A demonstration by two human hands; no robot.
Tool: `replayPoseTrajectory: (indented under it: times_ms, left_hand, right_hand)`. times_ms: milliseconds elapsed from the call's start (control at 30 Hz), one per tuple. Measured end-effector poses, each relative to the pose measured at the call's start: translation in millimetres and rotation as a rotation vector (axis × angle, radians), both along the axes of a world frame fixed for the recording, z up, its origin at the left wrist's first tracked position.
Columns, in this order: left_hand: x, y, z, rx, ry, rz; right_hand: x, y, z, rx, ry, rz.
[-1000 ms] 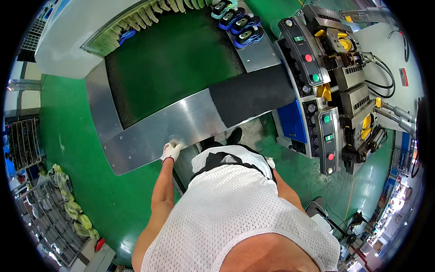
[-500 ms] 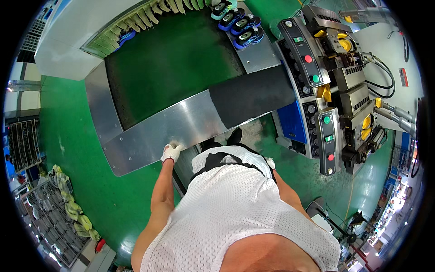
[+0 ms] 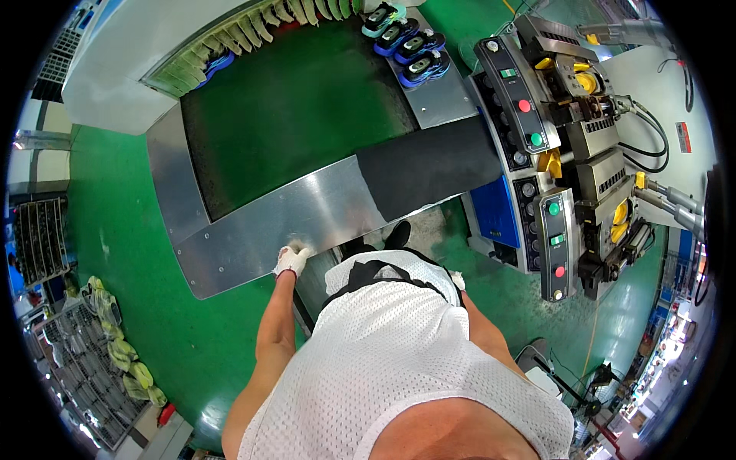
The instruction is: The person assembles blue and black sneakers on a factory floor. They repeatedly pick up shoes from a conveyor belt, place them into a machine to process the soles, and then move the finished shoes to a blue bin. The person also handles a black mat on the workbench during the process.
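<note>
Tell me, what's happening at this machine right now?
A person in a white mesh shirt stands at a conveyor with a green belt. Their gloved left hand rests on the shiny metal plate at the belt's near end. The right hand hangs by their side, mostly hidden, holding nothing visible. Several blue shoes sit at the belt's far end, and a control panel with red and green buttons stands to the right.

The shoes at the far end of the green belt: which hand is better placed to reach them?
Probably left. The gloved left hand rests on the steel plate before the belt; the right hand hangs by the hip. The shoes lie far from both.
</note>
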State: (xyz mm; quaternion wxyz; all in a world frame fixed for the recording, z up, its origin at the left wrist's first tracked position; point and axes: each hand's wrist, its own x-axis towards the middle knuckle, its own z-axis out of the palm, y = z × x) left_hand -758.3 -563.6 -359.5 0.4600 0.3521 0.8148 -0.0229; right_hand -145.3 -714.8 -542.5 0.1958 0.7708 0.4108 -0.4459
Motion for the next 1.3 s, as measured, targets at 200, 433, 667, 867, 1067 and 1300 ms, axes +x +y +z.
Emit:
replayPoseTrajectory:
  times_ms: [200, 433, 667, 867, 1067, 1300]
  left_hand:
    - [-1.0, -2.1, -5.7, 0.032, 0.022, -0.051]
    - [7.8, 9.7, 15.7, -0.027, -0.008, -0.007]
    - [4.3, 2.1, 6.7, -0.018, 0.0, 0.003]
    - [10.3, 19.2, 15.0, -0.033, 0.014, -0.052]
    - [15.4, 28.2, 25.7, -0.036, 0.009, -0.084]
    - [5.3, 12.8, 7.7, -0.029, -0.026, -0.035]
  right_hand:
    - [3.4, 2.3, -0.3, 0.009, -0.009, 0.004]
    - [7.9, -9.4, -14.4, 0.03, -0.009, -0.015]
    - [7.3, -11.9, -22.7, 0.043, -0.012, -0.013]
    - [7.8, -33.3, -39.2, 0.071, -0.016, -0.063]
    - [9.3, -50.3, -52.4, 0.093, -0.023, -0.093]
    - [15.8, -53.7, -74.7, 0.147, -0.039, -0.057]
